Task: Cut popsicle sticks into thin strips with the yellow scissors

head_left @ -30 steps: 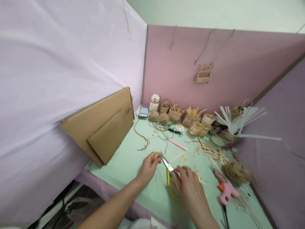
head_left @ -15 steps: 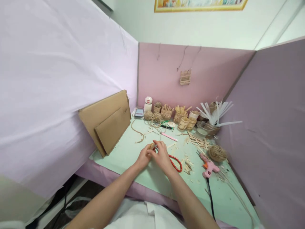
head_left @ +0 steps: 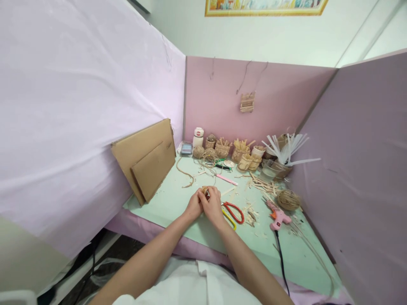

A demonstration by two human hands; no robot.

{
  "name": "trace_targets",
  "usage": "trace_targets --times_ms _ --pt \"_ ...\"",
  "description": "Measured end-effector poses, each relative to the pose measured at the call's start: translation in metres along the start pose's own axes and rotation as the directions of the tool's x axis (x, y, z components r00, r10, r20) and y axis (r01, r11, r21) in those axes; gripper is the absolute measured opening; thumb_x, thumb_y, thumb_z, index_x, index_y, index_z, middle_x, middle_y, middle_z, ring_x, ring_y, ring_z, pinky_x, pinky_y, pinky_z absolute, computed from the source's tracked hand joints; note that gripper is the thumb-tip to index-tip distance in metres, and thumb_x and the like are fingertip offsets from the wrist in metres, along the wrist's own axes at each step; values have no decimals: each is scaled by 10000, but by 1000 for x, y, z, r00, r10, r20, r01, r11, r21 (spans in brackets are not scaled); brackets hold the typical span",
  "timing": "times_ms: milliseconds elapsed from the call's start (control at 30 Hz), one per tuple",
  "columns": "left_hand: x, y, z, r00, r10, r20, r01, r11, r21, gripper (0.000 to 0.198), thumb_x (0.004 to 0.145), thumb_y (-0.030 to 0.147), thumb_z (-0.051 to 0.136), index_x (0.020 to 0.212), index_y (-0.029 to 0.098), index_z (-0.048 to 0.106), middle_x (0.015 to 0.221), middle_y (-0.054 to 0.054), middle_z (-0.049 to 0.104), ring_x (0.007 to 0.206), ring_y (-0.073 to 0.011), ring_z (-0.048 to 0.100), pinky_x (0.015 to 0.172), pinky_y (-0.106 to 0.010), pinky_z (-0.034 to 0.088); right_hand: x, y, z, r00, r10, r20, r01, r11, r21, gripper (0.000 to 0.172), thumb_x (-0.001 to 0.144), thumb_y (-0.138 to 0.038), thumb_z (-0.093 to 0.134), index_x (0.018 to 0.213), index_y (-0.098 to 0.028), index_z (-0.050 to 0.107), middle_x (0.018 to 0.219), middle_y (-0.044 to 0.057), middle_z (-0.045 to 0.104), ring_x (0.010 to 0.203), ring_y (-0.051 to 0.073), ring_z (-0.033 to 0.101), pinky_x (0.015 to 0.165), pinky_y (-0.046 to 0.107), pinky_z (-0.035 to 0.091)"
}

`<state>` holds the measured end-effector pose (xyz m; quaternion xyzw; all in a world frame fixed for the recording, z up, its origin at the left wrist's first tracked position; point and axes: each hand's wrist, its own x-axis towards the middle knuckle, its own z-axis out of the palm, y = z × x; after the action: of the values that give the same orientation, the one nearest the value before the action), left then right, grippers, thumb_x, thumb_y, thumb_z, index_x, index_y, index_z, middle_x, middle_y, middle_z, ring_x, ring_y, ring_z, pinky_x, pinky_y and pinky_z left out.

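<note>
My left hand (head_left: 194,205) and my right hand (head_left: 211,206) meet over the front part of the table. Between their fingertips is a small tan, rounded piece (head_left: 205,190), mostly covered by the fingers. Both hands are closed around it. A thin strand of twine (head_left: 215,180) runs from near the fingers toward a loose tangle of twine (head_left: 208,158) behind. Just right of my right hand lie scissors with a red handle loop (head_left: 234,212) and a yellow one (head_left: 229,220), their blades largely hidden.
Cardboard sheets (head_left: 152,169) lean at the left. A pink glue gun (head_left: 279,219) with a black cord, a twine ball (head_left: 288,200) and scattered wood sticks (head_left: 262,184) lie right. A pink pen (head_left: 226,179), small pots and a white bottle (head_left: 198,137) stand or lie farther back.
My right hand's fingers have drawn in closer around the tan piece beside my left hand. The yellow scissor loop has come into view beside the red one.
</note>
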<state>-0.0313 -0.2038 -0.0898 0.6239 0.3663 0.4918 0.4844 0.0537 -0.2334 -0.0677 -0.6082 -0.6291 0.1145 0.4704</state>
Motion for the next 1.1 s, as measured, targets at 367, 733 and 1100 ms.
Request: trace_targets --times_ms 367,733,1100 --pt "2 -11 -1 1000 8 10 -8 1000 -11 225 737 299 602 900 143 599 825 -43 635 815 -189 560 766 -313 448 3 -4 1 999 -41 -12 42 996 76 132 851 -285 530 872 -192 621 963 73 617 939 235 501 868 359 379" --pt "3 -15 1 1000 1 3 0 994 -106 237 698 261 644 898 152 578 826 -12 622 765 -140 556 749 -270 454 3 2 -9 996 -79 44 72 987 141 194 763 -236 604 955 -207 612 1019 74 615 977 251 512 882 390 401" --pt "9 -3 -12 998 -37 47 41 994 -102 171 662 272 671 712 124 602 712 -15 629 705 -147 562 674 -245 445 10 2 -1 985 -150 88 131 972 194 161 742 -207 629 901 -230 635 1019 48 620 995 240 511 891 375 402"
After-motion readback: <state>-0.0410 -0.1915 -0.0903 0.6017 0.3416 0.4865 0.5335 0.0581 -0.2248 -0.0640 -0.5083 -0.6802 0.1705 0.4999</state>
